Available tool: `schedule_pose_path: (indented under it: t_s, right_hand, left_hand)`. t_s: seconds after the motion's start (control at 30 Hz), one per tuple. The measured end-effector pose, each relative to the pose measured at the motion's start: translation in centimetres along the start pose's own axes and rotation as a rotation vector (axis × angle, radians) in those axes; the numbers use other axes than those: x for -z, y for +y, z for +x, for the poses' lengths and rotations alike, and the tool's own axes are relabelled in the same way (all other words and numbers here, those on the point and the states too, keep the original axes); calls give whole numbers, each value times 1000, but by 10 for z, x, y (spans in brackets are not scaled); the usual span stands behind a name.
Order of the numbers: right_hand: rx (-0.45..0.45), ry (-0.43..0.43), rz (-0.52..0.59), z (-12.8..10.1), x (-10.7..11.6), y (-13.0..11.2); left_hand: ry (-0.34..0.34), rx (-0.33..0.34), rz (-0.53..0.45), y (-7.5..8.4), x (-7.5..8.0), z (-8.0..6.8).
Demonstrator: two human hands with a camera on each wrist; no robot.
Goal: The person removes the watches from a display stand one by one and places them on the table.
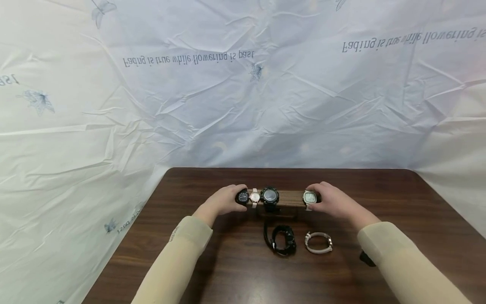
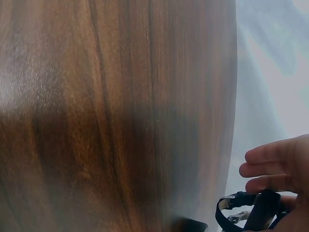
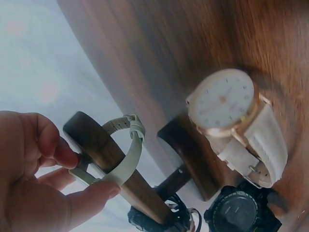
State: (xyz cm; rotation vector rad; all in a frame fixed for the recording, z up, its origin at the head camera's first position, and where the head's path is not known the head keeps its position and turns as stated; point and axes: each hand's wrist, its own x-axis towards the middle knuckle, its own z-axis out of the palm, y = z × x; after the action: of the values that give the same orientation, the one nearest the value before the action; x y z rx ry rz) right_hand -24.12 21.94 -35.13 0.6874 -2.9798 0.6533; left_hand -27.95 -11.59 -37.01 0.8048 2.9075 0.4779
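Four watches on bar [image 1: 290, 197]. Left hand [image 1: 224, 200] grips black watch [image 1: 243, 196] at bar end, right hand [image 1: 332, 199] pinches pale watch [image 1: 309, 197]. Judging two left: black strap watch [image 1: 282, 240] and white watch [image 1: 318, 242] on bench [image 1: 228, 261] between hands.

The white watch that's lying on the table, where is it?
In the head view the loose white watch lies on the table in front of the wooden watch stand, toward the right, just right of the loose black watch.
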Motion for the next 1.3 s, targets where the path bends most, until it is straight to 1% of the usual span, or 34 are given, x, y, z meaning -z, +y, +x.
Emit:
schedule_pose_path:
  t_s: [0.23,0.37,0.6,0.97,1.3]
  right_hand:
    - [-24,6,3,-8,5,7]
    - [-22,17,16,-12,6,11]
    - [-44,18,18,-18,8,17]
    - [-33,45,32,-19,3,21]
    - [-61,59,41,-21,-3,19]
  left_hand:
    - [-5,15,-9,2,1,-1]
    - [-3,19,-12,2,1,-2]
    - [9,8,-13,3,1,-2]
    - [0,2,-26,3,1,-3]
    - [6,-1,-12,4,1,-3]
